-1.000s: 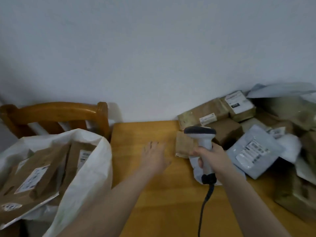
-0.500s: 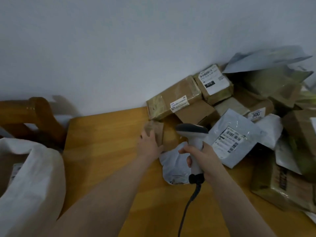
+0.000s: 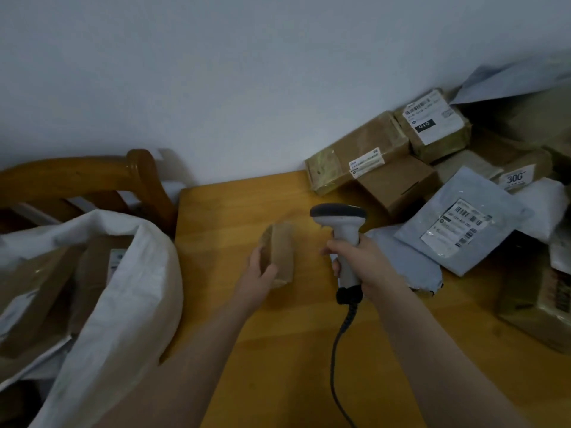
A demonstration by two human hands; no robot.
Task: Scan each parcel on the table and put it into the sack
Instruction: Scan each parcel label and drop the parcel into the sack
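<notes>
My left hand [image 3: 258, 273] grips a small brown parcel [image 3: 282, 248] above the middle of the wooden table [image 3: 278, 350]. No label shows on the parcel's visible faces. To its right my right hand [image 3: 363, 261] holds a grey and white barcode scanner [image 3: 341, 223] by its handle, head up, cable trailing toward me. The white sack [image 3: 123, 298] stands open at the table's left edge with several brown labelled parcels inside.
A pile of parcels fills the table's right side: brown boxes [image 3: 358, 149] against the wall, a grey poly mailer [image 3: 460, 220] with a barcode label, a taped box [image 3: 537, 307] at the right edge. A wooden chair [image 3: 92, 177] stands behind the sack.
My left hand took hold of the small brown parcel near the pile and drew it left and toward me. The scanner stayed in my right hand. The view swung back left, showing the sack.
</notes>
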